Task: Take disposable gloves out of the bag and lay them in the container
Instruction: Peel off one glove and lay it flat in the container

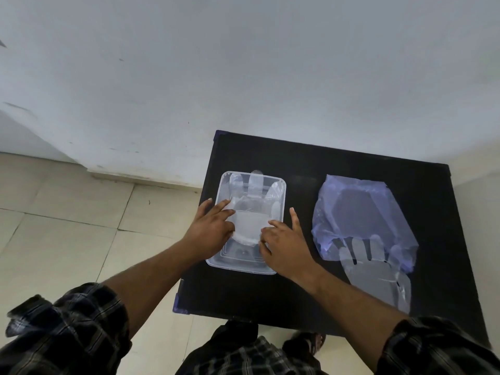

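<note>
Left grip (213, 228), right grip (286, 244) flat on one glove (249, 220) in one container (243, 268)

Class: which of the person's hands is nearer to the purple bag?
Right. The right hand lies on the right side of the container, just left of the bag; the left hand lies on its left side.

Soft, cool, even light.
Edges bend with wide-angle warp; my left sleeve (65, 331) smears with blur.
</note>
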